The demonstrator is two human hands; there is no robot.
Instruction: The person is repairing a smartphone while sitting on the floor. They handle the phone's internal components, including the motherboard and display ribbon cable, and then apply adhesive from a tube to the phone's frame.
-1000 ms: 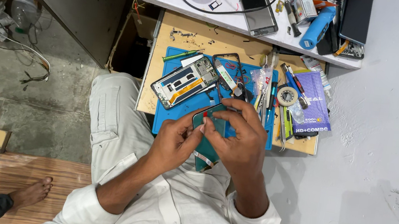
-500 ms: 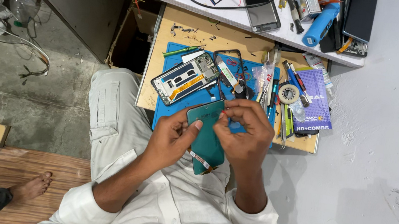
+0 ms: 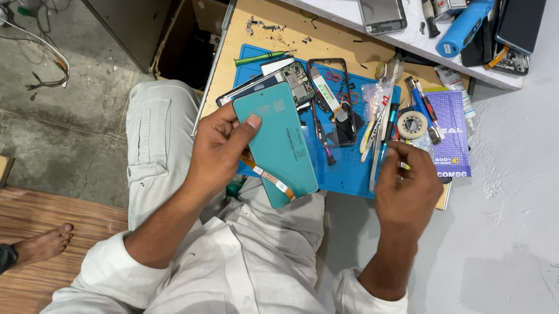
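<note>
Now only one hand held the teal phone panel (image 3: 280, 143).

Left of the blue mat (image 3: 345, 176), the left hand (image 3: 220, 145) kept its fingers clamped on the panel, an orange flex strip (image 3: 266, 174) trailing beneath. The right hand (image 3: 408, 188) had let go and moved right over the mat's edge, fingertips pinched together near the tweezers (image 3: 374, 159); whether they held anything could not be told.

Blue mat (image 3: 345, 176) crowded w/ tools & phone parts; only its near strip btwn the hands lies free
</note>
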